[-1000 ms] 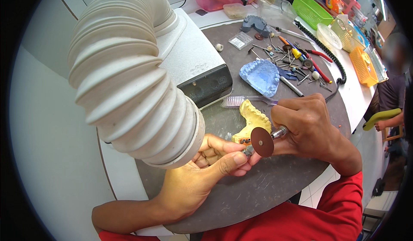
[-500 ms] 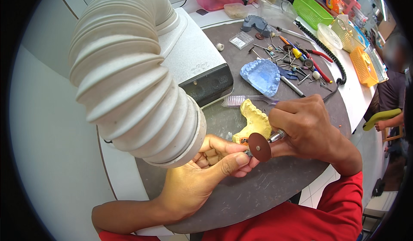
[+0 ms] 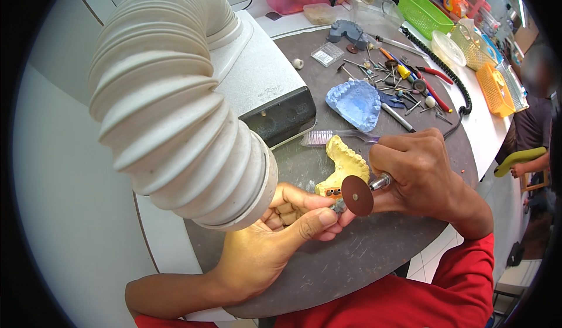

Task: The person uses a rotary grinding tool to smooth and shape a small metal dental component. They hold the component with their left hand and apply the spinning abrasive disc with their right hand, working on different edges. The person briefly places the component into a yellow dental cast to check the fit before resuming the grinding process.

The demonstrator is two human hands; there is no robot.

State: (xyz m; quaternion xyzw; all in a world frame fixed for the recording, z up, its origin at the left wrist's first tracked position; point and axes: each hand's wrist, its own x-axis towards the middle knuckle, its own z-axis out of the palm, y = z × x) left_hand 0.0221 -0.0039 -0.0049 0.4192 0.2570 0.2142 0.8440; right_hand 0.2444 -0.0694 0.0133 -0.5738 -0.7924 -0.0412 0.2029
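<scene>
Between the thumb and fingers of my left hand [image 3: 287, 222] is a small grey metal dental piece [image 3: 338, 206], partly covered by the fingertips. My right hand [image 3: 413, 173] is wrapped round a rotary handpiece [image 3: 381, 181] that carries a reddish-brown cutting disc [image 3: 358, 196]. The disc stands just right of the metal piece; whether the two touch, I cannot tell. Behind my fingers lies a yellow dental model [image 3: 345, 159] with an orange-brown patch holding dark holes. Past it are a clear-handled brush [image 3: 319, 138] and a blue dental model [image 3: 355, 102].
A ribbed grey suction hose [image 3: 175, 111] arches in from the left, its mouth beside my left hand. Several burs and hand tools [image 3: 404, 82] are scattered at the back right, with a coiled black cord [image 3: 451, 73] and baskets [image 3: 425, 15] beyond. Another person [image 3: 533, 123] is far right.
The cutting disc has moved slightly right and up, away from the metal piece, showing more of that piece and of the model's dark holes. My left hand has barely moved.
</scene>
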